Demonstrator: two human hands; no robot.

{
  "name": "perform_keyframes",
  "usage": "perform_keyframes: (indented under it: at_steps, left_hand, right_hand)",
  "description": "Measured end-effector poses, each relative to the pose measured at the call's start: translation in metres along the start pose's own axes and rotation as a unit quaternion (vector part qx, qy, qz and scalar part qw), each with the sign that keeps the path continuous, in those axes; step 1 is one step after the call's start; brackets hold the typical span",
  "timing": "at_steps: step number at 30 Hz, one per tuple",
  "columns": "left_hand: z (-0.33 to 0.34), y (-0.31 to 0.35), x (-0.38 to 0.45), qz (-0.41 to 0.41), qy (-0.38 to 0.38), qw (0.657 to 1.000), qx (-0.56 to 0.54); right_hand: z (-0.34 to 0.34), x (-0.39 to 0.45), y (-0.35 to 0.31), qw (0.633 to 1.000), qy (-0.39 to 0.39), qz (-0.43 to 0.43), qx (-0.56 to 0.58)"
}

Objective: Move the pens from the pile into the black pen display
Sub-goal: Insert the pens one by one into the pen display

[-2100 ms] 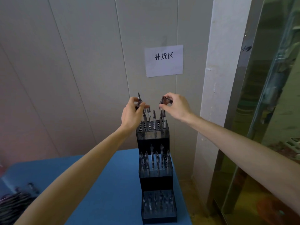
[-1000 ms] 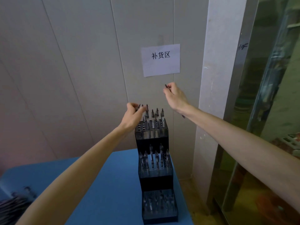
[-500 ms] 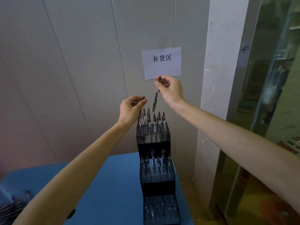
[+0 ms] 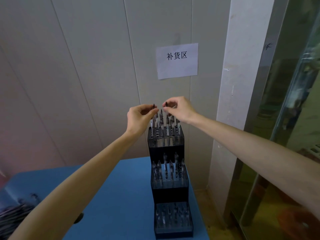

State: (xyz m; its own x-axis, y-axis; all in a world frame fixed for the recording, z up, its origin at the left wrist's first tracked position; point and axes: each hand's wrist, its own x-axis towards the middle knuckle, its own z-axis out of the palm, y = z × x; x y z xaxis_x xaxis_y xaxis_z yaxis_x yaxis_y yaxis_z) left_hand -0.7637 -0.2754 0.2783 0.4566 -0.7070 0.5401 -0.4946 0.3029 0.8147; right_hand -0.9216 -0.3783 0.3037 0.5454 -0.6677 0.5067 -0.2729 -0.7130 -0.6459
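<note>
- Pens stand upright in the top tier of the black pen display, which rises in three steps at centre frame, its lowest tier near the bottom edge.
- Middle tier holds a handful of upright pens; the lowest tier's contents are too blurred to count.
- Left hand has its grip pinched on the dark top of one pen, thumb and forefinger closed round it, just above the top tier's left side.
- Right hand pinches another pen the same way, above the tier's middle; the two hands are near each other but apart.
- Display sits at the right edge of the blue bench, close to the wall and the white pillar.
- Open bench surface lies left of the display, crossed by the left forearm.
- Pile of pens lies at the lower left of the frame, blurred, well apart from the display.
- Paper sign hangs on the wall above both hands.
</note>
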Motion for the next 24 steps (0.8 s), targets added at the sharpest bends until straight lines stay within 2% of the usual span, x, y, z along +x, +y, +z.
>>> perform_keyframes:
  at_steps: [3, 6, 10, 13, 19, 21, 24]
  left_hand:
    - [-0.002, -0.011, -0.003, -0.023, -0.023, 0.999, 0.031]
    - [-0.002, -0.021, -0.011, -0.039, -0.024, 0.998, 0.033]
    - [-0.003, -0.025, -0.019, 0.016, 0.012, 0.994, 0.103]
    - [-0.002, -0.032, -0.027, 0.036, 0.037, 0.989, 0.140]
    - [0.003, -0.033, -0.036, 0.024, 0.026, 0.984, 0.173]
    - [0.000, -0.030, -0.039, 0.020, 0.012, 0.980, 0.196]
    - [-0.005, -0.028, -0.046, 0.002, -0.056, 0.963, 0.264]
  right_hand:
    - [0.004, -0.001, 0.002, 0.999, -0.035, 0.006, -0.026]
    - [0.003, 0.003, 0.004, 0.997, -0.048, 0.049, -0.039]
    - [0.005, 0.000, 0.012, 0.991, -0.099, 0.086, -0.034]
    - [0.013, -0.007, 0.013, 0.992, -0.082, 0.099, -0.003]
    - [0.021, -0.011, 0.011, 0.992, -0.057, 0.105, -0.032]
    - [0.022, -0.009, 0.012, 0.992, -0.058, 0.109, -0.041]
    - [0.020, -0.005, 0.008, 0.988, -0.067, 0.121, -0.075]
